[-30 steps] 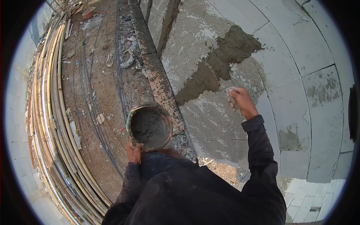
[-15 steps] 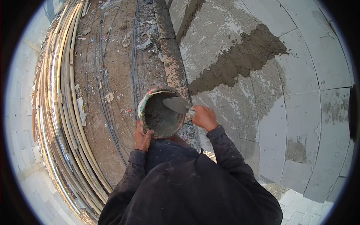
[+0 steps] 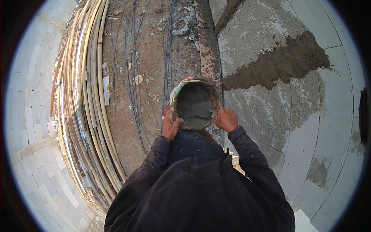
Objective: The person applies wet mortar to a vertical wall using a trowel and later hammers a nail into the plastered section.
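Observation:
A round bucket (image 3: 173,94) with grey wet mortar (image 3: 193,94) inside is held up in front of my body. My left hand (image 3: 170,124) grips its left rim, fingers wrapped around the outside and thumb at the edge. My right hand (image 3: 227,119) is closed at the bucket's right rim on the handle of a trowel, mostly hidden by the fingers. The trowel's blade (image 3: 197,110) reaches into the bucket and lies against the mortar. On the block wall to the right, a dark band of fresh mortar (image 3: 278,62) runs diagonally over a rougher, paler coat.
A wall of pale blocks (image 3: 328,92) rises on the right, with a mortar-spattered ledge (image 3: 208,50) along its foot. Thin rods (image 3: 133,96) and scraps lie on the dirt ground (image 3: 148,69). Bamboo poles (image 3: 101,112) are stacked along the left, beside another block wall (image 3: 36,96).
The trowel has gone from the bucket's right rim down into the mortar, with my right hand now against the rim. My view has shifted, so the scene sits further right.

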`<action>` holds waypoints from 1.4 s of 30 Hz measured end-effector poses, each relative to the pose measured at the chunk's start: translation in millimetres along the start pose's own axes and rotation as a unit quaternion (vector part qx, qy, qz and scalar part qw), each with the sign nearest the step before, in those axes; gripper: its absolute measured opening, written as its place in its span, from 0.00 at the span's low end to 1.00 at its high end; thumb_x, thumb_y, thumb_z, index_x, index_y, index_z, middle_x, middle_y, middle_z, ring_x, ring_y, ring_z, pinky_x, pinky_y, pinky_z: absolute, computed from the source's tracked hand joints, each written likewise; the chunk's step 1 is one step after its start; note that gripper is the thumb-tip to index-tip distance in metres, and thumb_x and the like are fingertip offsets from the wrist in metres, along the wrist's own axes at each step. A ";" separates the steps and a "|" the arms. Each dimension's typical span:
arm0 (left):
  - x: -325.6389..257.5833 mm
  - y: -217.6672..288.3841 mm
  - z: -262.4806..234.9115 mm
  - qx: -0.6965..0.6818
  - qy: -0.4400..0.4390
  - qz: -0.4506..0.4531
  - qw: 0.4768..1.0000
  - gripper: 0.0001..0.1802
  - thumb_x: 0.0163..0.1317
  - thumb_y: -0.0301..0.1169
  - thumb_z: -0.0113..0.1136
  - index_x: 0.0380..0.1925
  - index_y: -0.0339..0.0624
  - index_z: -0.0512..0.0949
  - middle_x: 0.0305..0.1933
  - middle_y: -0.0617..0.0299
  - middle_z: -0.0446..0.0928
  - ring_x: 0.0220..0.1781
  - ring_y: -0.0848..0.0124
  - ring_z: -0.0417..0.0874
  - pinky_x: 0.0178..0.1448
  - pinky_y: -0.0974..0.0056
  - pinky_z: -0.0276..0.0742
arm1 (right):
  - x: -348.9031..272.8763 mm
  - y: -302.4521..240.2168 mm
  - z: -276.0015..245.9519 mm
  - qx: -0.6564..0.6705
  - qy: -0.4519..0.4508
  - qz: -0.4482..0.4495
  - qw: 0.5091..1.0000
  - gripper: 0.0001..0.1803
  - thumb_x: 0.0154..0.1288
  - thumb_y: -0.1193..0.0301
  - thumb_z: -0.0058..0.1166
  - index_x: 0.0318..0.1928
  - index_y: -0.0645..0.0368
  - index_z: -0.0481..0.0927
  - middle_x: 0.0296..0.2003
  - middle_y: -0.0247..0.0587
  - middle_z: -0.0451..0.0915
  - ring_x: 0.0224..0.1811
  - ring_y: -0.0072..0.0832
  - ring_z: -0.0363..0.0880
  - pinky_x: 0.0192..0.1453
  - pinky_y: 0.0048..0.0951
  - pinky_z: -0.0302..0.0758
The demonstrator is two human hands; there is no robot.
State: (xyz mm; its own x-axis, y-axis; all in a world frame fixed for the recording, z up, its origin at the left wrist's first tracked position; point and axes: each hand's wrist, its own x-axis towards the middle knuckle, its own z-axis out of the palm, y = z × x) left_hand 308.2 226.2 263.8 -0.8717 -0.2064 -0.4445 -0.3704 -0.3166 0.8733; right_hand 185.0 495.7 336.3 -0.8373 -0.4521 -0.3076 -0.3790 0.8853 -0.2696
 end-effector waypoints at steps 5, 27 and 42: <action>9.6 -1.2 9.8 -0.012 -0.010 0.014 1.000 0.32 0.63 0.11 0.56 0.68 0.39 0.70 0.54 0.58 0.82 0.45 0.66 0.88 0.40 0.60 0.91 | -1.6 -15.7 17.2 0.004 0.089 0.009 0.996 0.13 0.60 0.65 0.62 0.42 0.56 0.91 0.34 0.55 0.88 0.38 0.57 0.86 0.49 0.57 0.81; 34.5 48.7 -34.9 -0.071 0.028 -0.084 0.994 0.30 0.62 0.12 0.56 0.66 0.37 0.71 0.48 0.57 0.81 0.42 0.62 0.88 0.39 0.57 0.92 | 55.2 -37.5 -147.2 0.558 -0.040 -0.059 0.827 0.17 0.76 0.67 0.63 0.55 0.67 0.84 0.39 0.43 0.86 0.37 0.31 0.84 0.43 0.34 0.79; 25.1 23.3 -22.2 -0.090 0.006 -0.044 0.995 0.31 0.61 0.13 0.56 0.66 0.39 0.70 0.51 0.58 0.79 0.46 0.67 0.87 0.42 0.61 0.91 | -12.4 -12.9 -178.3 0.059 0.052 0.076 0.994 0.19 0.67 0.62 0.67 0.57 0.47 0.81 0.44 0.50 0.87 0.46 0.60 0.85 0.47 0.53 0.80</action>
State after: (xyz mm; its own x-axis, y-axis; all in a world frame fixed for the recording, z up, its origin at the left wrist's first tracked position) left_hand 284.9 193.2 268.5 -0.8345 -0.1817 -0.5202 -0.3797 -0.4946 0.7818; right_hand 130.0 509.3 506.2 -0.9197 -0.2953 -0.2587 -0.2017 0.9207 -0.3341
